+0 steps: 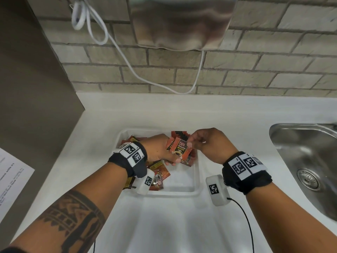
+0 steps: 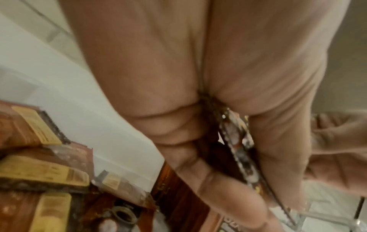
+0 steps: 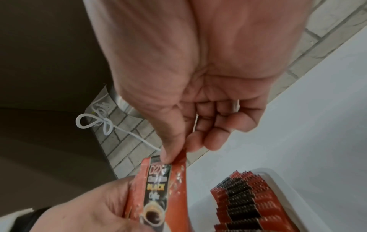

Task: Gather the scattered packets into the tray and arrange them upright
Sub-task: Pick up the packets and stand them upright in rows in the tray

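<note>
Over the white tray [image 1: 197, 172], the left hand [image 1: 158, 150] grasps a small stack of coffee packets [image 1: 179, 152] while the right hand [image 1: 209, 143] pinches the front packet's top edge, and only the right wrist view shows the upright row of packets [image 3: 244, 202] standing just beyond them, whereas the left wrist view alone reveals loose packets [image 2: 39, 169] lying beneath the left palm.

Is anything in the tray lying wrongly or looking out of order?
Yes. The loose packets on the tray's left side lie flat and jumbled, while the row of packets by the far right wall stands upright. Nothing looks torn or spilled.
</note>
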